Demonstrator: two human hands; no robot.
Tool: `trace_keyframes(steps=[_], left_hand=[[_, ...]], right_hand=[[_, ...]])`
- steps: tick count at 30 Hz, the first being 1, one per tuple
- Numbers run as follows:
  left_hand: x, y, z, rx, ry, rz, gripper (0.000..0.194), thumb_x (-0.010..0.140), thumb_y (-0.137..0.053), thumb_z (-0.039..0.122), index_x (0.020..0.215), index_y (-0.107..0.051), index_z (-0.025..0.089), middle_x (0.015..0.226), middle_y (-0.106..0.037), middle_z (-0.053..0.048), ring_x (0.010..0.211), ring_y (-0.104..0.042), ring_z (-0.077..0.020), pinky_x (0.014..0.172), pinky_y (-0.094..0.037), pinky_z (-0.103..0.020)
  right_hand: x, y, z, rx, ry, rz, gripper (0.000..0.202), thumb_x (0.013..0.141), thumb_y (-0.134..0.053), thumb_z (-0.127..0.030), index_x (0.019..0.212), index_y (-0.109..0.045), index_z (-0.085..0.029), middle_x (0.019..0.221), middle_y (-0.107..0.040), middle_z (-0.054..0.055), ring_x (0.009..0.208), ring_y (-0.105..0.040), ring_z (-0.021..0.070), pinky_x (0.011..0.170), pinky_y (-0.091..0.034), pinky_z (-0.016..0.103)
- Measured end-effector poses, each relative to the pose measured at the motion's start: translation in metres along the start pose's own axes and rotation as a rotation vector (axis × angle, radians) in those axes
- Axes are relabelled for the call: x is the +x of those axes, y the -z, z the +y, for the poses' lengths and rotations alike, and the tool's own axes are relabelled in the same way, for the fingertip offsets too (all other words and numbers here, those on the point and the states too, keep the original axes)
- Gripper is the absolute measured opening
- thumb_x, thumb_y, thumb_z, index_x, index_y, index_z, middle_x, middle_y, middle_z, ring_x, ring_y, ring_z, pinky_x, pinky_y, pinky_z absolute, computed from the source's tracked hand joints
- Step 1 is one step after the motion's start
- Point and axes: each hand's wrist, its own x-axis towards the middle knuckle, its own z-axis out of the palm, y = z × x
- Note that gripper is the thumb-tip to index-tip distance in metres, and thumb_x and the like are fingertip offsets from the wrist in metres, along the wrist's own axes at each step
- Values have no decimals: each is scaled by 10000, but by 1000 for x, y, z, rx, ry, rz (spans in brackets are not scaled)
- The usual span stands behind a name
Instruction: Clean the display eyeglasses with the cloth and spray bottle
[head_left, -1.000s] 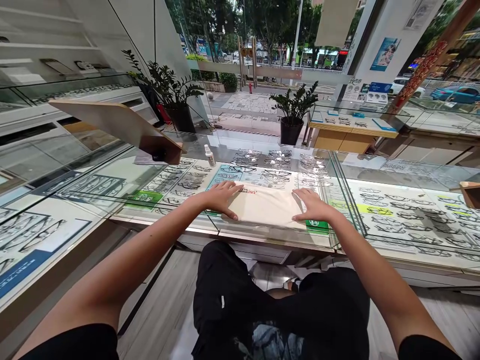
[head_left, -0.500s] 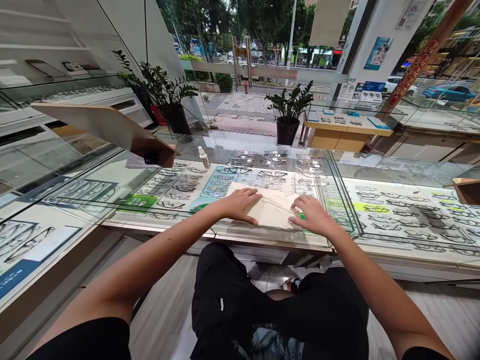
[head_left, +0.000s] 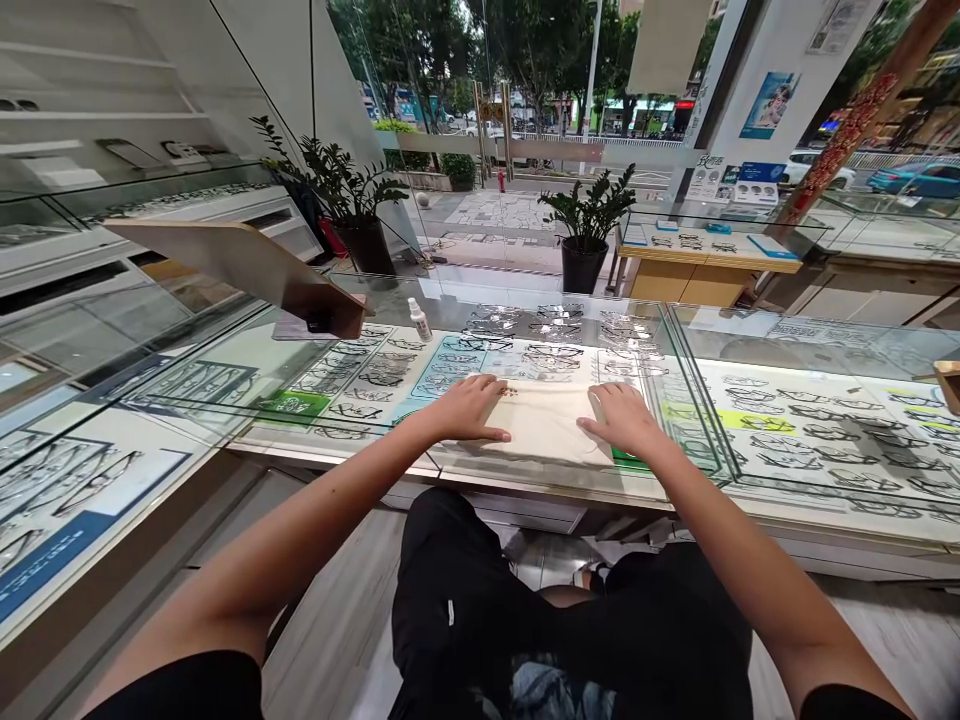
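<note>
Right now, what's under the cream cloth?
Glass counter under the cream cloth; a green card shows at its lower right corner. Anything else directly beneath is covered.

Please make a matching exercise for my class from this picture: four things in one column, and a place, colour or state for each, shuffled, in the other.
Column one
1. cloth
2. bottle
3. left hand
4. right hand

Column two
A. at the cloth's right end
B. white and upright
C. cream, lying between the hands
D. at the cloth's left end

Pairs: 1-C, 2-B, 3-D, 4-A
</note>
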Motion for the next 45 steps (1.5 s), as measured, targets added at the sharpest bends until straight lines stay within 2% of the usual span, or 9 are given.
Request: trace_keyframes(steps=[5,9,15,21,29,32,37,41,45], left_hand=[[-3,-3,-33,-4,40,-116,1307,722,-602,924,1718,-171,196,1786,-129,-188,1649,-128,-419,1315,-115,-583],[-6,-5,-32,2,58,-168,1373,710,-616,918,1729,-82,167,1784,-19,-195,1661,-41,-414,1314,-45,-608],[-15,-5,-22,17,25,-174,1349,728,-623,900,1729,-100,163,1778,18,-195,1659,-39,-422,1312,-21,-611],[-6,-7,-35,-29,61,-145,1118,881,-363,909,1732,-122,226,1788,-63,-135,1666,-73,-378,1313,-37,-596],[11,-11,-32,9,206,-63,1170,855,-282,954,1716,-205,166,1790,4,-181,1658,24,-431,1291,-67,-609],[32,0,-23,24,223,3,1063,914,-271,893,1668,-347,148,1787,-105,-201,1647,-73,-449,1279,-113,-597],[92,26,12,123,26,283,558,1049,-425,531,1449,-637,205,1439,-605,-178,1337,-512,-351,1132,-339,-494],[135,35,33,163,-49,294,328,998,-570,346,1187,-790,194,1249,-660,-169,1225,-523,-340,1013,-371,-467],[154,35,39,143,-78,266,259,953,-587,251,1004,-828,171,1157,-702,-180,1182,-543,-349,968,-372,-476]], right_hand=[[9,-4,8,3,-8,-43,616,925,-616,-607,1375,-608,-188,1508,-598,182,1403,-490,420,1132,-392,558],[9,-4,13,22,-36,-126,733,922,-601,-629,1504,-539,-188,1681,-437,168,1541,-361,453,1216,-306,593],[0,0,19,-8,-20,-165,760,867,-679,-657,1473,-585,-209,1661,-473,155,1543,-353,497,1240,-279,621],[10,-1,17,34,-69,-161,798,906,-583,-720,1506,-546,-195,1692,-424,164,1571,-312,486,1233,-294,630],[6,-16,17,25,-66,-26,710,945,-554,-678,1462,-573,-192,1643,-488,170,1532,-366,469,1221,-292,613],[7,-17,19,68,-13,137,573,997,-518,-588,1375,-623,-171,1526,-592,176,1456,-464,392,1211,-330,551],[8,-20,21,215,-14,472,300,1026,-494,-394,1149,-684,-198,1312,-702,142,1277,-574,320,1124,-404,473],[3,-23,20,234,-52,507,215,1021,-497,-345,1061,-669,-223,1179,-731,106,1144,-605,305,991,-429,446],[3,-25,22,233,-44,532,171,1006,-515,-314,1030,-657,-222,1101,-726,87,1077,-600,291,936,-406,421]])
